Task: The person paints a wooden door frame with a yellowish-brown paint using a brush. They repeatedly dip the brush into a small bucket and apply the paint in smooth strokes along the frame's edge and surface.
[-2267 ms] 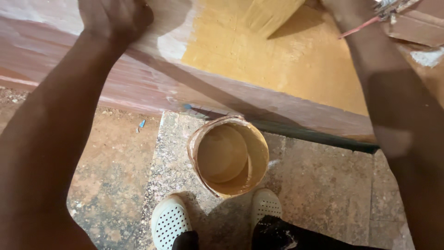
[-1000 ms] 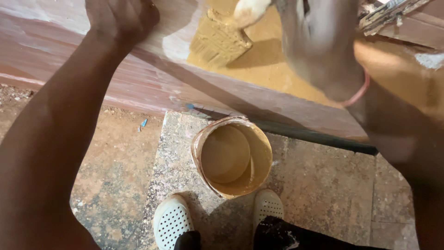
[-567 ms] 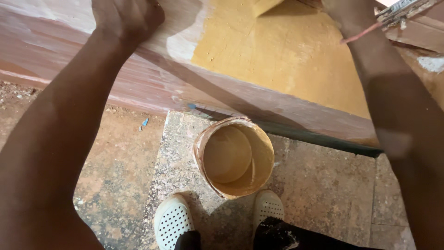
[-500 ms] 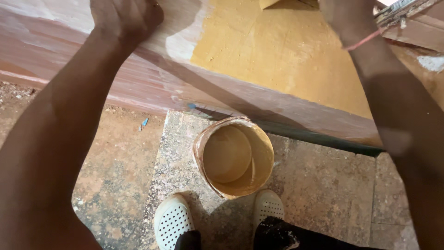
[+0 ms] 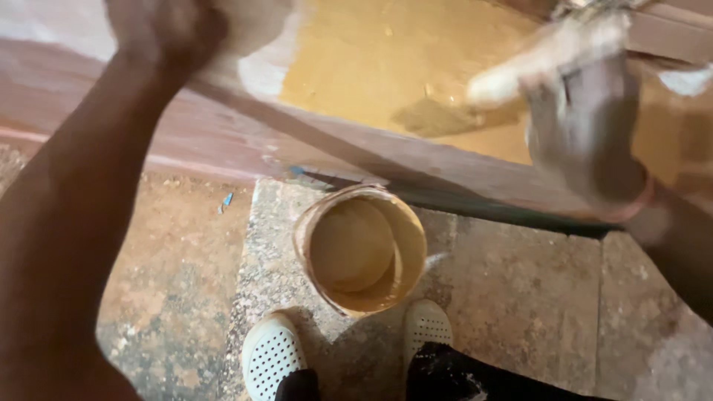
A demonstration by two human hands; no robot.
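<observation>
My right hand is blurred with motion at the upper right, shut on a paintbrush whose bristles lie on the yellow-coated part of a wooden board. My left hand rests closed on the board's pale uncoated top left edge, arm reaching up from the lower left. A round bucket holding tan paint stands on the floor below the board, just in front of my feet.
My white perforated shoes stand on a speckled stone slab. Reddish gritty floor lies to the left, with a small blue scrap on it. A dark strip runs under the board.
My right hand has swung back down into view with the brush, dragging it across the yellow area. The left hand and bucket stay put.
</observation>
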